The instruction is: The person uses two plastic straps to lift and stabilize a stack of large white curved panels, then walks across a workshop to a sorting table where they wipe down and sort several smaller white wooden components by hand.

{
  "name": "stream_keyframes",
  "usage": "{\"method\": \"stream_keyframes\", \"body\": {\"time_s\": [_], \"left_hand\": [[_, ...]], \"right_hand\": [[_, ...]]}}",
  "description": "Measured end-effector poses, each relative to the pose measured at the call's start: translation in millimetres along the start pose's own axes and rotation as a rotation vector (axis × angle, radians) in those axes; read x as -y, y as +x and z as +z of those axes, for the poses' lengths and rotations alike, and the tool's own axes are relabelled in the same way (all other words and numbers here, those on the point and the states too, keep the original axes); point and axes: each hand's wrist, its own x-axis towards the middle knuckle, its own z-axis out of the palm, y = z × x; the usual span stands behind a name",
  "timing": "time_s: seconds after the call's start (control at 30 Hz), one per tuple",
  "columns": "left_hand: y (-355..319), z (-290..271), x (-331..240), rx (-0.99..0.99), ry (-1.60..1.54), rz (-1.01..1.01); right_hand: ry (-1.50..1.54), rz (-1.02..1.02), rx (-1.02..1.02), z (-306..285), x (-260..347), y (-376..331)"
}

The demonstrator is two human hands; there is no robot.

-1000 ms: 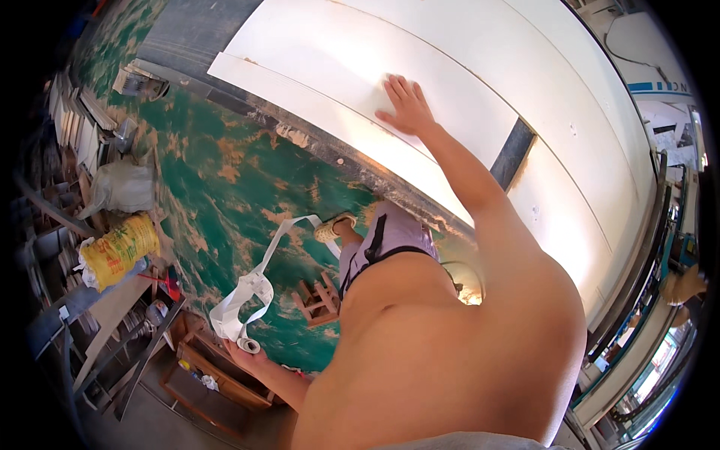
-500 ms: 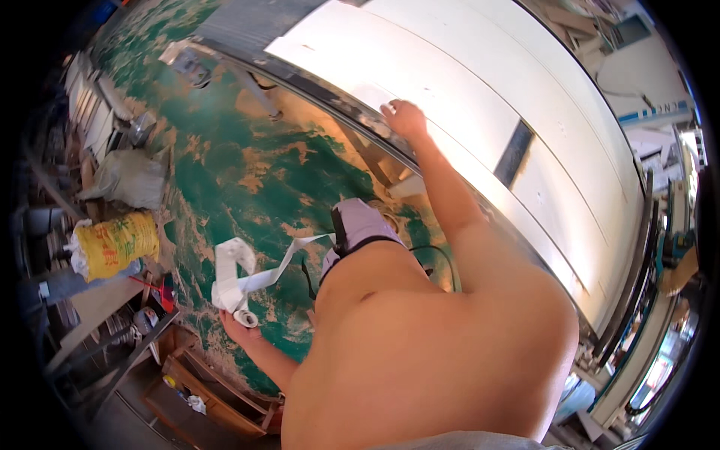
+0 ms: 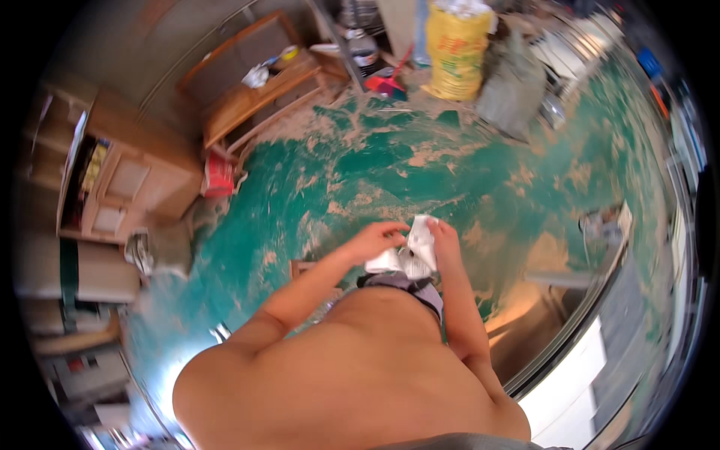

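Observation:
A bunched white strip of cloth or tape (image 3: pixel 411 253) hangs in front of my waist, over the green worn floor (image 3: pixel 390 165). My left hand (image 3: pixel 375 241) grips its left side with curled fingers. My right hand (image 3: pixel 444 238) holds its right side, fingers wrapped around the top of the bundle. Both hands meet close together just above my waistband. My bare torso fills the lower middle of the view and hides the floor beneath me.
A yellow sack (image 3: pixel 457 52) and a grey sack (image 3: pixel 512 82) stand at the far top. A wooden shelf unit (image 3: pixel 259 97) and a wooden cabinet (image 3: pixel 120 180) sit at the upper left. A white panel (image 3: pixel 570 375) with a metal edge runs along the lower right.
I have turned away from the white panel, which has swung to the lower right. My right hand left the panel and joined my left hand on the white strip, now gathered into a bundle.

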Motion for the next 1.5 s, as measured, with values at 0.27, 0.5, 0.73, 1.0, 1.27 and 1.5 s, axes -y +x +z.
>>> {"method": "stream_keyframes", "body": {"time_s": [0.27, 0.5, 0.73, 1.0, 1.27, 1.5], "left_hand": [[-40.6, -177.1, -24.4, -0.655, 0.205, -0.216], [-60.5, -229.8, 29.4, -1.106, 0.243, -0.261], [-21.6, -347.4, 110.4, -1.253, -0.074, -0.331], [-25.2, -519.6, 81.7, -1.264, 0.766, -0.303], [12.4, -616.2, 57.1, -1.225, 0.639, -0.403], [45.2, -710.3, 10.7, -1.228, 0.511, -0.559]], "right_hand": [[0.504, 0.085, 0.414, 85.0, 77.4, 289.0], [0.192, -0.117, 0.274, 293.1, 201.7, 451.7], [0.312, -0.06, 0.323, 445.6, 225.0, 557.7], [0.434, 0.015, 0.546, 528.1, 197.8, 625.0], [0.276, -0.028, 0.564, 598.1, 165.2, 693.8], [0.151, 0.034, 0.464, 678.0, 141.1, 774.7]]}}
